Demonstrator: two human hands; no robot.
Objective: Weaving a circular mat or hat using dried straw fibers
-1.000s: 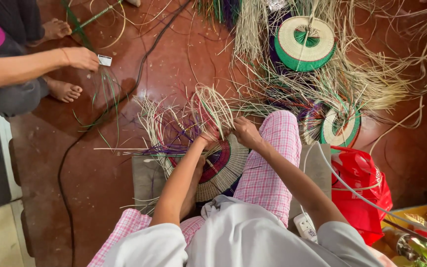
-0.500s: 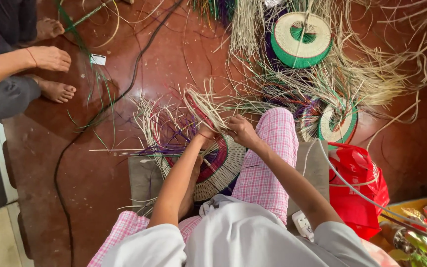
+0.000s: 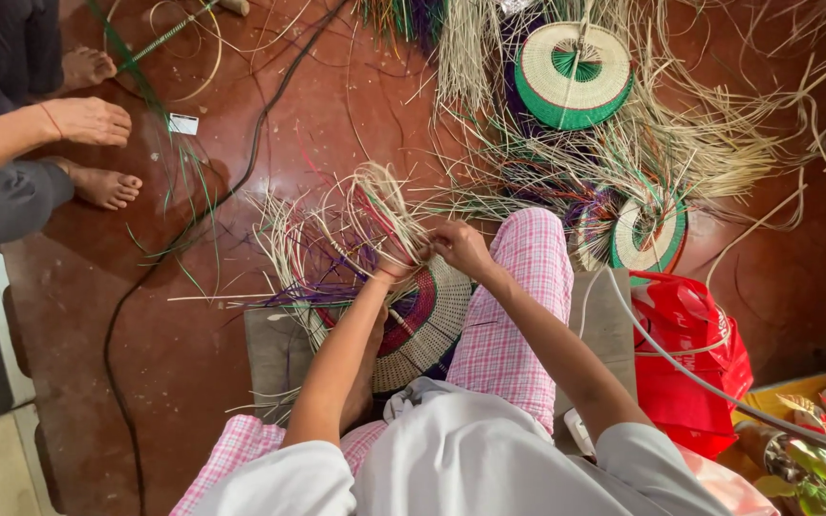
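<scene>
- Pinching a bundle of pale straw strands (image 3: 389, 205) at frame centre, the left hand (image 3: 396, 263) and right hand (image 3: 459, 247) keep their fingers narrow around it; a loosened pinch could let the strands spring out.
- Crowding loose purple strands (image 3: 313, 287) might tangle in.
- The woven disc (image 3: 423, 320), lower centre on the lap, shows cream bands around a red-purple core.

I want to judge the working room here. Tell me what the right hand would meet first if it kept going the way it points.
The right hand points up and left, at the loose straw ends rising from the woven disc. It would meet those first, beside the left hand. Depth is unclear from above.
</scene>
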